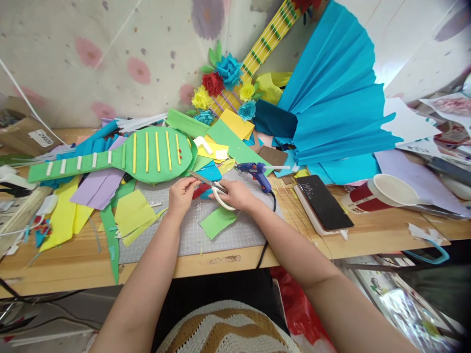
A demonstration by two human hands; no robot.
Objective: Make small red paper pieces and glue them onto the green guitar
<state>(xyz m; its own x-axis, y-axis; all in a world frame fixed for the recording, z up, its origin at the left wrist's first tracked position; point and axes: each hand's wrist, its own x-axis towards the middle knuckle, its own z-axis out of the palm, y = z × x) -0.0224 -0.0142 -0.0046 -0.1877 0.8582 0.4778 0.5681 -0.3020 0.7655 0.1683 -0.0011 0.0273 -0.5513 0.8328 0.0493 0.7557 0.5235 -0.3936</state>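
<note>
My right hand (237, 193) is closed around a pair of scissors (222, 201) with white handles, the blades pointing up and left. Close beside the blades, my left hand (183, 195) is pinched shut; whatever small thing it holds is too hidden to name. Both hands are over a grey cutting mat (147, 245). Below the scissors lies a green paper piece (219, 223). Just beyond my left hand rests a green paper lute (140, 156) with yellow strips and white bars. A blue glue gun (259, 174) lies to the right of my right hand.
A black phone (324, 202) and a red-and-white paper cup (380, 192) stand at the right. Behind are a large blue pleated paper fan (338, 88) and a yellow paper guitar (270, 37) with paper flowers. Yellow paper (62, 215) and purple paper (97, 186) lie left.
</note>
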